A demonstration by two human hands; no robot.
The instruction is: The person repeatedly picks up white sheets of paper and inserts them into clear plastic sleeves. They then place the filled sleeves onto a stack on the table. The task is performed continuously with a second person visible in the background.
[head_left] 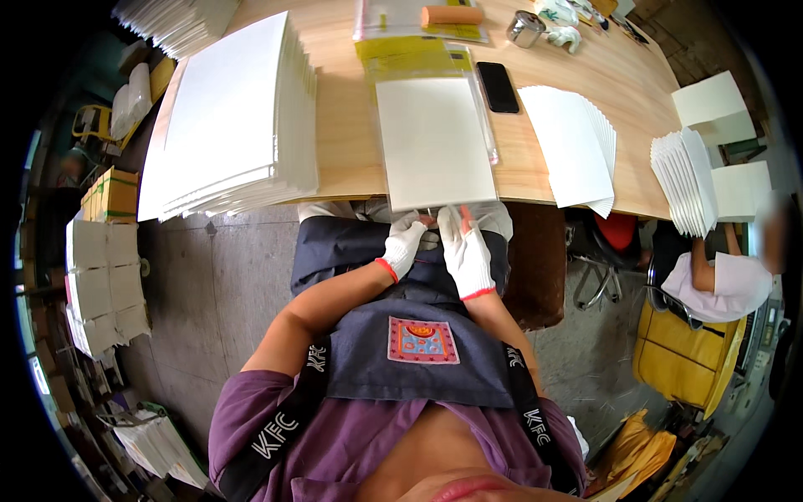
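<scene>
In front of me a white board or sheet in a clear plastic sleeve (pixel 437 142) lies on the table, its near end reaching over the edge. My left hand (pixel 405 244), in a white knit glove with a red cuff, is closed at the sleeve's near end, fingers curled inward. Beside it my right hand (pixel 465 253), gloved alike with bare fingertips showing, grips the same end. More clear sleeves with yellow flaps (pixel 393 55) lie beneath and beyond. A tall stack of white sheets (pixel 226 109) rises at left; a fanned pile of white folders (pixel 569 146) lies at right.
Right of the sleeve lies a black phone (pixel 498 87). Farther back are an orange roll (pixel 452 16), a metal can (pixel 525 29) and white gloves (pixel 564 38). At far right a seated person (pixel 719 280) is near another white stack (pixel 683 182). White bundles (pixel 104 280) stand at left.
</scene>
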